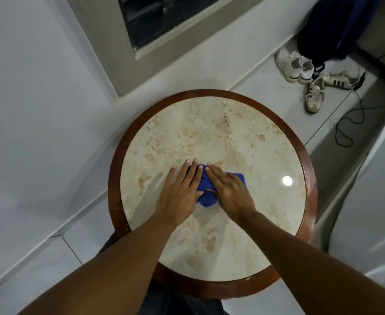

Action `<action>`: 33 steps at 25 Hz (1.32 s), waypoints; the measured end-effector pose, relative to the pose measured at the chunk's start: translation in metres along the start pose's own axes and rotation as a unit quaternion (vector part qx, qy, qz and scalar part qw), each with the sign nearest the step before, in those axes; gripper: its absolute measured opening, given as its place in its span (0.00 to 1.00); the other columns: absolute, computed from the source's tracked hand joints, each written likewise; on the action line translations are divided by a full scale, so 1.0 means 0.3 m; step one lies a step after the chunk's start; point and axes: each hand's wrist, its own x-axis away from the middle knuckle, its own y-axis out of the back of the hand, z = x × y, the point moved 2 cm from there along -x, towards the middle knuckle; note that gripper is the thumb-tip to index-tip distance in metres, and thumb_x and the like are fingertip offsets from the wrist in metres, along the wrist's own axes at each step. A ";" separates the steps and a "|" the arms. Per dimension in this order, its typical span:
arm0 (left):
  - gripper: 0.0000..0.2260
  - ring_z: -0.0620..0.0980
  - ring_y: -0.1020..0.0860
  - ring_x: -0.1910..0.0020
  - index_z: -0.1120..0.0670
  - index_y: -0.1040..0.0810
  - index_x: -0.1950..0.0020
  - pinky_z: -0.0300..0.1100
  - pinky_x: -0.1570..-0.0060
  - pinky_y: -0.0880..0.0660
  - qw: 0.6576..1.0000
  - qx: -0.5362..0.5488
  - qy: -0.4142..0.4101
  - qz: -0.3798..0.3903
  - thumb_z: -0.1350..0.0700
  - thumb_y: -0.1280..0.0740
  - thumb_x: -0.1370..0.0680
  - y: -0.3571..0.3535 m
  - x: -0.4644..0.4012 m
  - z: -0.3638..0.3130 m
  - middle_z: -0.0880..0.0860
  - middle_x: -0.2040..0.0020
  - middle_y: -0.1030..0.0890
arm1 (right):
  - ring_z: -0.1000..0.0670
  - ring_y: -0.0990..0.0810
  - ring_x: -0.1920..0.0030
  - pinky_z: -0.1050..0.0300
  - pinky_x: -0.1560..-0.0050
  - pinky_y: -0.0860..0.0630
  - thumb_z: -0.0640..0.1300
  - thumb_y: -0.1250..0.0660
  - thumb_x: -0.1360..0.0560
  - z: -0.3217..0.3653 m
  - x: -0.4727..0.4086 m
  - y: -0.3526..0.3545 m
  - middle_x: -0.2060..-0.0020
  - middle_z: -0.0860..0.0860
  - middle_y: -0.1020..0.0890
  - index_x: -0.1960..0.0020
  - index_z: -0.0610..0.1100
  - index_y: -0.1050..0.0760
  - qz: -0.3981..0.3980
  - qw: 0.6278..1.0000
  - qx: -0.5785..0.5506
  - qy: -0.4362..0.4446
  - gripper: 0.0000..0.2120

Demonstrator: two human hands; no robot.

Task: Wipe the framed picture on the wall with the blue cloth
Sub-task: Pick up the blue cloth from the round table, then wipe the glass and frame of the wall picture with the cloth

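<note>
Flat under both hands, blue cloth.

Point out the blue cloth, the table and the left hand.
cloth (206, 197): head view, bare fold between the hands.
table (209, 133): head view, bare marble top.
left hand (179, 196): head view, back of hand.

One head-worn wide-angle view looks steeply down from above, close over the round marble-topped table; it faces toward the wall's base; edges bend with lens distortion.
</note>
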 end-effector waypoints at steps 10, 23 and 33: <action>0.26 0.60 0.36 0.22 0.58 0.40 0.20 0.59 0.28 0.33 0.979 -0.066 0.056 -0.183 0.48 0.45 0.16 1.015 0.310 0.335 0.61 0.21 0.37 | 0.50 0.41 0.24 0.50 0.31 0.34 0.29 0.30 0.31 0.595 -0.260 0.783 0.25 0.50 0.36 0.24 0.47 0.40 -0.154 0.980 -0.055 0.114 0.40; 0.31 0.58 0.48 0.19 0.56 0.43 0.19 0.59 0.23 0.46 0.843 -0.263 0.197 -0.425 0.40 0.49 0.16 2.384 1.015 0.841 0.59 0.18 0.47 | 0.47 0.27 0.32 0.51 0.40 0.28 0.42 0.41 0.18 1.667 -0.650 1.846 0.30 0.45 0.28 0.28 0.44 0.33 -0.496 0.784 -0.144 0.345 0.18; 0.36 0.58 0.51 0.18 0.55 0.43 0.19 0.61 0.23 0.44 0.787 -0.332 0.270 -0.444 0.33 0.49 0.19 2.856 1.192 1.156 0.59 0.17 0.49 | 0.41 0.30 0.30 0.48 0.38 0.26 0.56 0.43 0.20 2.031 -0.853 1.933 0.27 0.45 0.38 0.27 0.36 0.36 -0.400 0.876 -0.163 0.216 0.30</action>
